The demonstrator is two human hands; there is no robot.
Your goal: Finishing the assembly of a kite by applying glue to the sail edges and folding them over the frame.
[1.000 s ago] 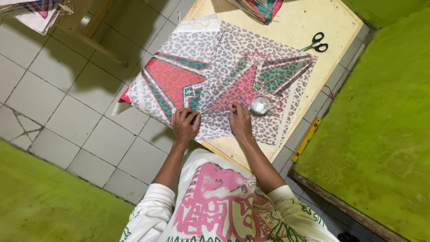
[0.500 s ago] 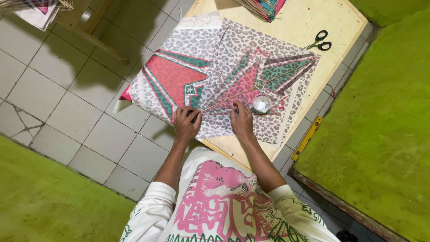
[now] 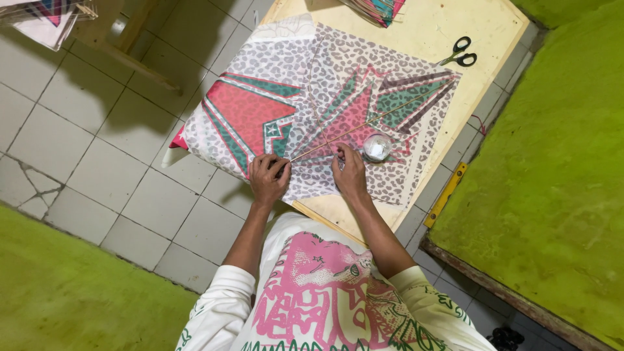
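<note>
While the left hand (image 3: 268, 179) pinched the thin stick (image 3: 364, 125), the right hand (image 3: 349, 174) pressed the patterned paper (image 3: 312, 97); keeping the stick flat and taut seemed wise.

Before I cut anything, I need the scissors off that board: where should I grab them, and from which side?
Take the scissors by the black loop handles, which point toward the board's far right corner. Come from that open corner side: the blades angle back toward the patterned paper, and nothing lies around the handles. Both hands are busy at the paper's near edge.
</note>
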